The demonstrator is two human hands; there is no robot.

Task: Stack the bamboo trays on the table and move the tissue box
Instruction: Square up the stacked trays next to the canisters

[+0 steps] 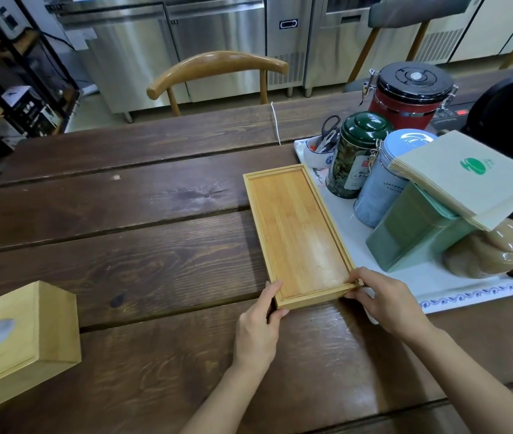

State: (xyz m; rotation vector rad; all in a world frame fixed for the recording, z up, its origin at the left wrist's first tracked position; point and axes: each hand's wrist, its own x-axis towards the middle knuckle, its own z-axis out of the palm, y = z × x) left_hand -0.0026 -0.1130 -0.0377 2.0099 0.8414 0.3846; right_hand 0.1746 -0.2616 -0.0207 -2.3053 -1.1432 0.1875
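Observation:
A long rectangular bamboo tray (297, 227) lies on the dark wooden table (130, 239), right of centre, its long side running away from me. My left hand (259, 324) grips its near left corner. My right hand (383, 299) grips its near right corner. I cannot tell whether a second tray lies under it. A bamboo tissue box (14, 339) with an oval opening and grey tissue stands at the table's near left, far from both hands.
Just right of the tray, a white cloth (468, 292) holds a green tea tin (353, 155), a pale blue canister (386, 180), a green square tin (414, 227) under paper napkins (468, 177), and a red jar (408, 92). A wooden chair (217, 70) stands across the table.

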